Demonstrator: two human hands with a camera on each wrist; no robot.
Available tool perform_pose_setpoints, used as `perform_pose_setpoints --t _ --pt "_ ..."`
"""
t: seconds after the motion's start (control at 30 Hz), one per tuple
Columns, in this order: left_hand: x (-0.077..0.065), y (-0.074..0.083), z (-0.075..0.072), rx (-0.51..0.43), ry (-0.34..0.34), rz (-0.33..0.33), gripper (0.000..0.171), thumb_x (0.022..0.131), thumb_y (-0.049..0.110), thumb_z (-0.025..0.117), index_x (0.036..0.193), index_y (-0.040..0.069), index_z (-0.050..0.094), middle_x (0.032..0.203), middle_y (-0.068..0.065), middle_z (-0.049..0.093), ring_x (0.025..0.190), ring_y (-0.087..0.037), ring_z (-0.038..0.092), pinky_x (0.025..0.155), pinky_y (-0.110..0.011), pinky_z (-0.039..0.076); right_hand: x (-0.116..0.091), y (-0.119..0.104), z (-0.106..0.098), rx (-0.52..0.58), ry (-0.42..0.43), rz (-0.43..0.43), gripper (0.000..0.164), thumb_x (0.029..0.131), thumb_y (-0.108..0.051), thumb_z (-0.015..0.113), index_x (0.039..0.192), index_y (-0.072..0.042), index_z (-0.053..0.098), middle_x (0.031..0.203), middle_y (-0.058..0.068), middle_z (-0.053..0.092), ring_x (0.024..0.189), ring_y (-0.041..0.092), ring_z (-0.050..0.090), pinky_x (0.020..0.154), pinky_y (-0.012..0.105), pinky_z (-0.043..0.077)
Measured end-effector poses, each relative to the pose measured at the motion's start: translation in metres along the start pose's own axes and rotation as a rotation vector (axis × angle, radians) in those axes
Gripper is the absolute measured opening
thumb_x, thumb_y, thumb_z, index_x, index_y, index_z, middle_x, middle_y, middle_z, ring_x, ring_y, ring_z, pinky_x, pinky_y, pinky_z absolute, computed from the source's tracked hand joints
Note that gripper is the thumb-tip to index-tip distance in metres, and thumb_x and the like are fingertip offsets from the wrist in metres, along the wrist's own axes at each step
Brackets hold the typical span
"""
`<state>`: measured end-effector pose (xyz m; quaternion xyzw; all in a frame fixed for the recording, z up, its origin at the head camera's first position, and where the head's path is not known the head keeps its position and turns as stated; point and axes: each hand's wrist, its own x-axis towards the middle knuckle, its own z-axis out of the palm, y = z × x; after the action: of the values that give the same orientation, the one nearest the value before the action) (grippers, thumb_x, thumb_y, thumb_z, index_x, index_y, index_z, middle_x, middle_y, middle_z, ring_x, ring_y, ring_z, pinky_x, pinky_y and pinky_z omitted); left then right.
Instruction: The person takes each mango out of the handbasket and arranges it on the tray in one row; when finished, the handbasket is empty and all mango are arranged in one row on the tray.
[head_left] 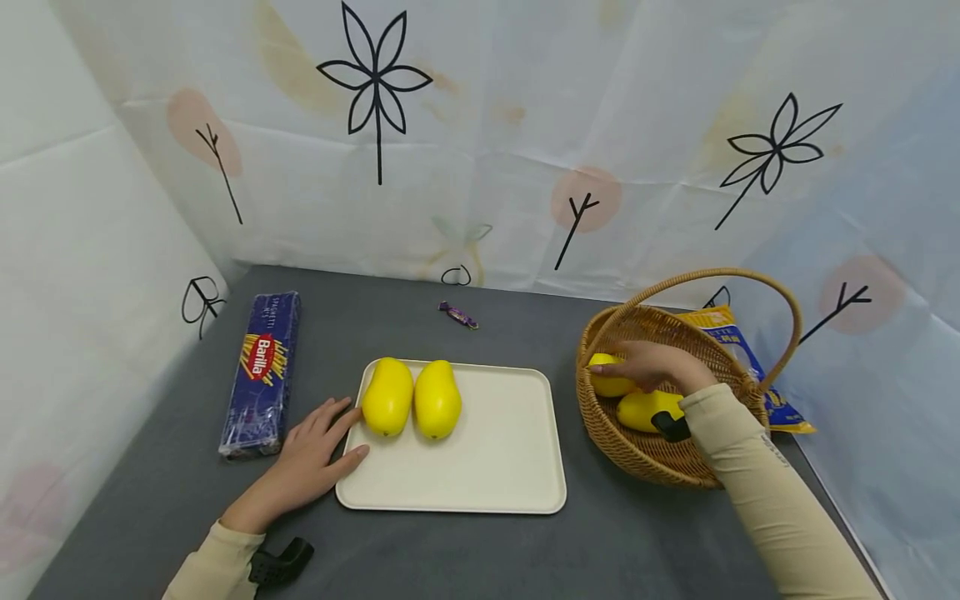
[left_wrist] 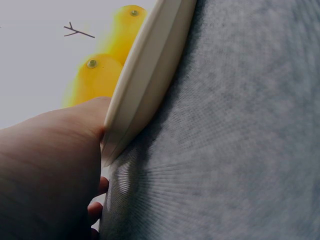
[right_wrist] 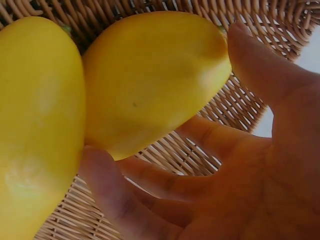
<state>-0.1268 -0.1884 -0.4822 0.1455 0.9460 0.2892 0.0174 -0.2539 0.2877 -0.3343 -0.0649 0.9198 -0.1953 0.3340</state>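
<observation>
On the cream tray (head_left: 495,450) two yellow mangoes (head_left: 437,400) lie side by side at its left end. My left hand (head_left: 311,446) rests at the tray's left edge, its fingers spread and its thumb over the rim. Inside the wicker basket (head_left: 637,462) at the right, my right hand (head_left: 660,364) reaches round a yellow mango (right_wrist: 155,75). The right wrist view shows the thumb at one end of this fruit and fingers along its underside. Another yellow mango (right_wrist: 40,115) lies against it in the basket.
A blue spaghetti box (head_left: 262,375) lies left of the tray. A small purple wrapped candy (head_left: 458,315) is behind it. The basket's tall handle (head_left: 787,308) arches over the right arm. A yellow and blue bag (head_left: 780,408) lies partly hidden behind the basket. Patterned cloth stands around the table.
</observation>
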Motion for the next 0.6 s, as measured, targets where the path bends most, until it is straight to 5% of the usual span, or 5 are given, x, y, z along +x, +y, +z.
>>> perform_pose_setpoints --t 0.17,0.37,0.6 --pt "0.0006 -0.0003 0.0011 0.003 -0.005 -0.009 0.064 0.094 0.05 0.053 0.146 0.013 0.041 0.152 -0.016 0.028 0.141 -0.042 0.016 0.101 -0.068 0.017 -0.0016 -0.0021 0.0011 -0.034 0.018 -0.019 0.079 0.095 -0.04 0.057 0.151 0.001 0.019 0.137 0.028 0.038 0.063 0.02 0.047 0.062 0.034 0.046" --pt "0.0008 -0.0024 0.0037 0.002 -0.011 -0.016 0.066 0.094 0.052 0.052 0.146 0.013 0.041 0.153 -0.016 0.028 0.142 -0.042 0.015 0.102 -0.068 0.016 -0.0034 -0.0045 0.0012 -0.056 0.03 -0.009 0.077 0.095 -0.038 0.058 0.15 0.003 0.022 0.109 0.019 0.051 0.056 0.016 0.04 0.057 0.031 0.043" --pt "0.0013 -0.0028 0.003 0.01 -0.008 -0.013 0.066 0.094 0.051 0.052 0.146 0.012 0.041 0.152 -0.017 0.028 0.141 -0.042 0.016 0.101 -0.068 0.017 -0.0049 -0.0022 -0.0004 -0.089 0.057 -0.043 0.076 0.094 -0.039 0.059 0.149 0.001 0.024 0.127 0.023 0.048 0.065 0.022 0.051 0.062 0.034 0.048"
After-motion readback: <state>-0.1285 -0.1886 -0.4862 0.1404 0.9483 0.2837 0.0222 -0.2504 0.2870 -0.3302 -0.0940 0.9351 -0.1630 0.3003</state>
